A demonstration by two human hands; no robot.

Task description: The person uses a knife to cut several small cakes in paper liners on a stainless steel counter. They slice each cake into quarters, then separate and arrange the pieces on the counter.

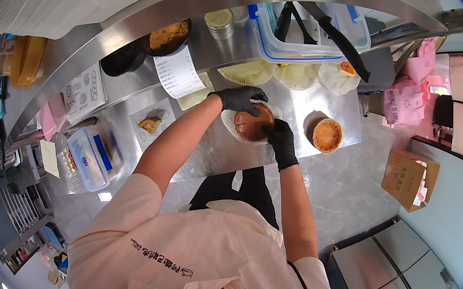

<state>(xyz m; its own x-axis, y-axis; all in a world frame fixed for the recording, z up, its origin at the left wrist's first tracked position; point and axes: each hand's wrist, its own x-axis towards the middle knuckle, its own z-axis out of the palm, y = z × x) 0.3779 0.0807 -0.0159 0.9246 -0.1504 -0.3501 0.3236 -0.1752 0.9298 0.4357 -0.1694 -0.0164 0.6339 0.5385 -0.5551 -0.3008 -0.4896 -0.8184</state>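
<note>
Both my hands wear black gloves and touch a round brown cake resting in a white pleated paper liner on the steel table. My left hand lies over its upper edge, fingers curved; my right hand has its fingertips at the lower right side. A dark line crosses the cake's left part. Whether either hand grips the cake cannot be told. To the right stands a smaller golden round cake. A wedge of cake lies on printed paper to the left. Behind are several paper liners, one holding a small piece.
A steel shelf edge arches across the top. Behind the cakes sits a clear plastic box with black-handled tools. Further left are a printed slip, black bowls, a tin and a lidded box.
</note>
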